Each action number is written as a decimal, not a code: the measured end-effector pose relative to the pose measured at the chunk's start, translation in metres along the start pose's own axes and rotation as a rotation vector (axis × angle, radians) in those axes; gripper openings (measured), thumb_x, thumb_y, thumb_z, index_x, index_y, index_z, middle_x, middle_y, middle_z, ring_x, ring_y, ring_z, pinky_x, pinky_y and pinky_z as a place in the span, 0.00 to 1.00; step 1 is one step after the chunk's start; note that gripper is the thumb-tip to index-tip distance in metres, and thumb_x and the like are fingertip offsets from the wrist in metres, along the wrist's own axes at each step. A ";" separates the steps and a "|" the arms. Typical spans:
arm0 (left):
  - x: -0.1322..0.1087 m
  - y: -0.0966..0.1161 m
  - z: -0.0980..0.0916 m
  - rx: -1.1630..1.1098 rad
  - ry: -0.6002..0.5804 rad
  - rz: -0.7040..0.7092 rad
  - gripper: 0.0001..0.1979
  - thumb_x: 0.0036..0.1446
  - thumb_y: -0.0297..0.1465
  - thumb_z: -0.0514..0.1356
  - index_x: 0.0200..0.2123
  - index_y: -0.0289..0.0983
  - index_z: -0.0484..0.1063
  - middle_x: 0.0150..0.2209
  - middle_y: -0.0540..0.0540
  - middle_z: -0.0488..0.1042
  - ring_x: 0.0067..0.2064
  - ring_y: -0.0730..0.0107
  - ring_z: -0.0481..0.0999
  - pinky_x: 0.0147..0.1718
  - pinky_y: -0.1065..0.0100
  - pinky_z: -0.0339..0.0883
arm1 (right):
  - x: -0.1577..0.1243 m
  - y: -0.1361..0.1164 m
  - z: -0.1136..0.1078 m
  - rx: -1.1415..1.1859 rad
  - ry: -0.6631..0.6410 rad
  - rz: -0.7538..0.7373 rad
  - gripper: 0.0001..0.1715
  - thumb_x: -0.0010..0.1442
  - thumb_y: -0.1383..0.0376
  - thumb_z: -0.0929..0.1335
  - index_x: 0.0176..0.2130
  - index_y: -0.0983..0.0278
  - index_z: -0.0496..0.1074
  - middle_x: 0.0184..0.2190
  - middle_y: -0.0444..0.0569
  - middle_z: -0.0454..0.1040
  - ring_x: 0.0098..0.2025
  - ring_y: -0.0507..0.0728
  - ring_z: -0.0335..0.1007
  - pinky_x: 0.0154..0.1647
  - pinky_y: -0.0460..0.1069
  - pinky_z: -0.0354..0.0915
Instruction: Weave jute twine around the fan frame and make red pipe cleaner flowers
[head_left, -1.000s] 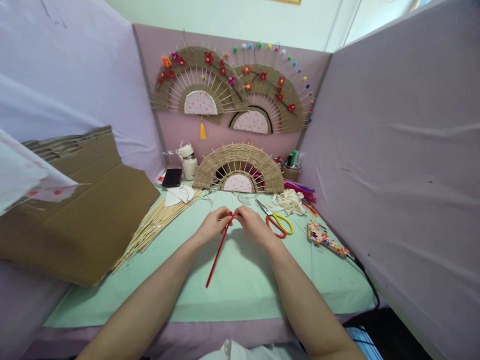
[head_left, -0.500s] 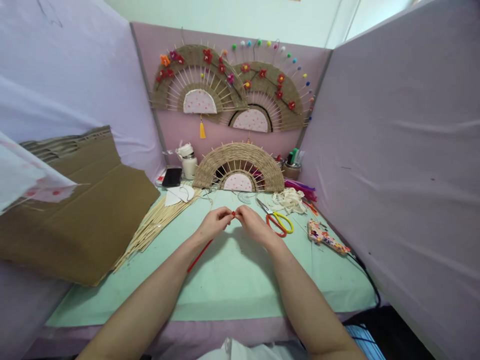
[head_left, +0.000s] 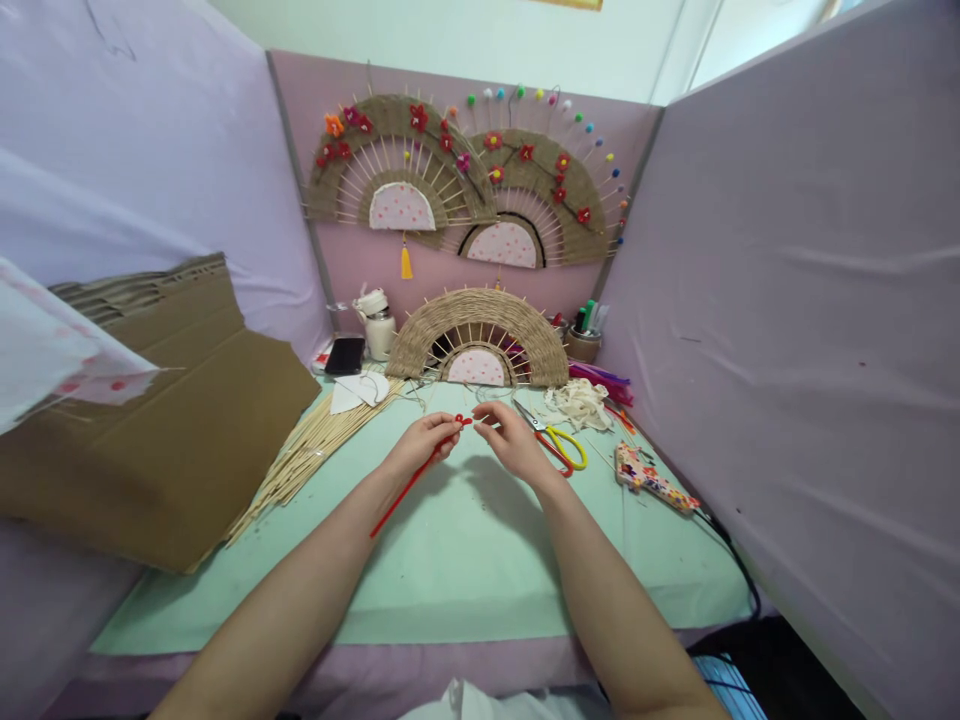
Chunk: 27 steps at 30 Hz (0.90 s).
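A red pipe cleaner is pinched in my left hand; its far end is bent into small loops at my fingertips, and its long straight tail slants down along my forearm. Just right of the loops, my right hand has its thumb and fingers parted, with nothing visible between them. Beside that hand lie scissors with one red and one yellow handle. Behind both hands stands a half-round twine-woven fan with a pink-spotted white centre.
Thin sticks and brown cardboard lie on the left. On the right are a patterned glue gun with a cord, crumpled cream cloth and purple pipe cleaners. A bottle and phone stand at the back.
My right hand has let go of the red pipe cleaner and moved slightly right, its fingers opening. The looped end now shows at my left fingertips.
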<state>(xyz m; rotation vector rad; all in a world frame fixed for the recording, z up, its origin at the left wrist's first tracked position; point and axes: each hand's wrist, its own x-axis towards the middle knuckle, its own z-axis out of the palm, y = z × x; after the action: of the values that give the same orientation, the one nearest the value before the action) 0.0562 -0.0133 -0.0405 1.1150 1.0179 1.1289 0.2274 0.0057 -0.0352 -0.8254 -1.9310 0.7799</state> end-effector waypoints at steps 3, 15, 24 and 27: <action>0.000 -0.002 0.000 -0.083 -0.036 -0.037 0.14 0.44 0.38 0.64 0.28 0.35 0.65 0.22 0.53 0.65 0.17 0.85 0.55 0.17 0.76 0.44 | 0.000 -0.003 0.000 -0.131 -0.004 -0.133 0.07 0.59 0.64 0.63 0.38 0.62 0.68 0.36 0.50 0.70 0.37 0.54 0.65 0.38 0.49 0.62; -0.006 0.004 0.010 0.167 0.005 0.121 0.12 0.47 0.39 0.61 0.28 0.35 0.67 0.22 0.53 0.66 0.19 0.81 0.58 0.19 0.74 0.50 | 0.000 0.000 0.003 -0.157 0.021 -0.048 0.11 0.60 0.61 0.62 0.30 0.64 0.67 0.27 0.46 0.67 0.30 0.52 0.60 0.33 0.47 0.56; -0.020 0.002 0.013 0.847 0.021 0.543 0.10 0.56 0.34 0.52 0.31 0.39 0.72 0.30 0.47 0.71 0.34 0.69 0.67 0.36 0.69 0.59 | -0.001 0.001 0.001 0.651 -0.245 0.601 0.16 0.47 0.59 0.68 0.21 0.64 0.57 0.18 0.37 0.54 0.19 0.46 0.45 0.19 0.44 0.43; -0.019 0.001 0.014 0.786 0.055 0.528 0.09 0.55 0.35 0.53 0.30 0.39 0.72 0.29 0.47 0.71 0.33 0.69 0.67 0.35 0.69 0.59 | 0.000 0.002 0.000 0.703 -0.268 0.620 0.15 0.47 0.60 0.69 0.23 0.65 0.60 0.20 0.39 0.57 0.20 0.45 0.49 0.19 0.43 0.44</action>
<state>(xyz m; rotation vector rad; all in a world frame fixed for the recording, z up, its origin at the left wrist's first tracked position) 0.0668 -0.0335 -0.0365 2.0783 1.2976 1.1909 0.2278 0.0072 -0.0371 -0.8926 -1.4224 1.8848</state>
